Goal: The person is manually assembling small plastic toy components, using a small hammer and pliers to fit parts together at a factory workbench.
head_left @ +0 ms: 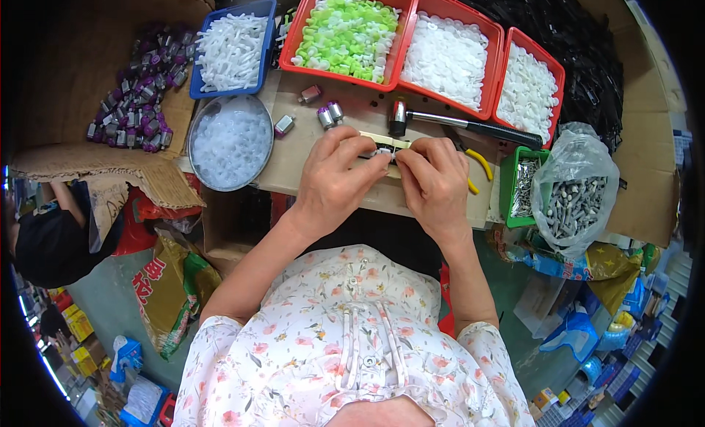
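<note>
My left hand (334, 174) and my right hand (435, 179) meet over the near part of the workbench, both closed in a pinch. Between their fingertips sits a small black-and-white part (383, 152), mostly covered by my fingers. Just behind it runs a pale brass-coloured strip or fixture (389, 140). Small silver motors with purple ends (326, 118) stand beyond my left hand, with another motor (284, 126) to its left. Past my right fingers lies a hammer (470, 124), its head toward the middle. Yellow-handled pliers (479, 165) lie beside my right hand, partly hidden.
Red bins hold green-and-white pieces (349, 34) and white pieces (448, 56). At left are a blue bin (194, 78), a round dish of clear grease (230, 144) and a carton of motors (136, 96). At right stand a green tray (507, 199) and a bag of metal parts (576, 199).
</note>
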Motion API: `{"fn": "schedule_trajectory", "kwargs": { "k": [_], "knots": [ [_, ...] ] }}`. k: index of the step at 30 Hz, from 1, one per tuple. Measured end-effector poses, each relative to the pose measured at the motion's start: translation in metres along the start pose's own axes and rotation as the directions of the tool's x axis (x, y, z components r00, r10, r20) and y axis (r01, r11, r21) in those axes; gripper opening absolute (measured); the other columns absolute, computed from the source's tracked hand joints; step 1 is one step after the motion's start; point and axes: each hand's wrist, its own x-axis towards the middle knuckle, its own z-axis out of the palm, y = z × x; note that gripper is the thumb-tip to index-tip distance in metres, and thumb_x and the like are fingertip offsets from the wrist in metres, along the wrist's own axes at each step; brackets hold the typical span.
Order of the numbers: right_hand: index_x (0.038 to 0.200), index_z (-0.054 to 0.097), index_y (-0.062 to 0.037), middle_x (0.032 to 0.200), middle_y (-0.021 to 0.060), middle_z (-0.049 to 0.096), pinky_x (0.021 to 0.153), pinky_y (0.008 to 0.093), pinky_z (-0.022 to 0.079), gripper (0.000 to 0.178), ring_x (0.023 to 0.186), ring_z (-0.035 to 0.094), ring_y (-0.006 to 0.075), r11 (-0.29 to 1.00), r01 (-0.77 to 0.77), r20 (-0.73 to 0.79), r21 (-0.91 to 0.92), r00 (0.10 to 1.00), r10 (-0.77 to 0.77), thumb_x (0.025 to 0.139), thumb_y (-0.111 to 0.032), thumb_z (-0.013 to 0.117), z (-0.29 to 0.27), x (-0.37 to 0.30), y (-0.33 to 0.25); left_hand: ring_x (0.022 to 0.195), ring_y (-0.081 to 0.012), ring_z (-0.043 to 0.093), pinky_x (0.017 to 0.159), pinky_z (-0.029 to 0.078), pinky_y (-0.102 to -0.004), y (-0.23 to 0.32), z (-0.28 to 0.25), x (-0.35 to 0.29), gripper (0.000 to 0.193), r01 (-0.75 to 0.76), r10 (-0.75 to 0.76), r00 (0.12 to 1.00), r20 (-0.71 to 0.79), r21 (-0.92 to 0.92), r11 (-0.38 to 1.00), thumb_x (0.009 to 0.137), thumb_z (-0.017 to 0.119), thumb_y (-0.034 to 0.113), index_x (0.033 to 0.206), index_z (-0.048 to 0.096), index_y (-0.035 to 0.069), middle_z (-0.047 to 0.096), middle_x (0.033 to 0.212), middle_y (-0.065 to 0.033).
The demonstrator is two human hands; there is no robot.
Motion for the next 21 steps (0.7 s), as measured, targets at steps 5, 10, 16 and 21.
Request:
{"fn": "schedule_trajectory", "kwargs": {
  "k": [5,10,16,21],
  "knots": [
    [0.091,0.068,-0.0066,0.090,0.0049,0.060,0.074,0.0379,0.041,0.016,0.085,0.059,0.0242,0.999,0.019,0.075,-0.038,0.997,-0.017,0.076,-0.004,0.074,-0.004,0.005,-0.001,0.108,-0.0289,0.057,0.085,0.048,-0.0408,-0.001,0.004,-0.010,0.032,-0.100,0.094,0.994,0.051,0.124,0.987,0.072,0.073,0.007,0.104,0.072,0.008,0.062,0.108,-0.0076],
    [0.091,0.067,-0.0046,0.090,0.0073,0.060,0.072,0.0383,0.043,0.016,0.085,0.059,0.0264,0.999,0.021,0.126,0.040,0.992,-0.026,0.076,-0.003,0.074,-0.009,0.009,0.003,0.109,-0.0279,0.057,0.082,0.046,-0.0397,-0.001,0.007,-0.012,0.031,-0.138,0.127,0.990,0.068,0.196,0.971,0.073,0.076,0.009,0.104,0.073,0.009,0.063,0.111,-0.0061],
    [0.097,0.069,-0.0007,0.091,0.0122,0.059,0.073,0.0387,0.048,0.020,0.085,0.059,0.0300,0.980,-0.066,0.092,0.188,0.995,0.050,0.077,0.002,0.073,-0.003,0.008,0.007,0.109,-0.0272,0.057,0.083,0.044,-0.0393,-0.002,0.006,-0.013,0.031,-0.176,0.155,0.983,0.103,0.244,0.954,0.075,0.074,0.012,0.106,0.072,0.010,0.062,0.112,-0.0048],
    [0.099,0.070,-0.0010,0.090,0.0118,0.059,0.073,0.0388,0.048,0.023,0.085,0.059,0.0291,0.974,-0.085,0.121,0.210,0.991,0.060,0.076,0.001,0.074,-0.004,0.009,0.009,0.114,-0.0260,0.056,0.093,0.043,-0.0384,-0.007,0.001,-0.009,0.028,-0.307,0.269,0.951,0.153,0.339,0.889,0.080,0.064,0.017,0.105,0.070,0.008,0.061,0.110,-0.0060]
  ]
}}
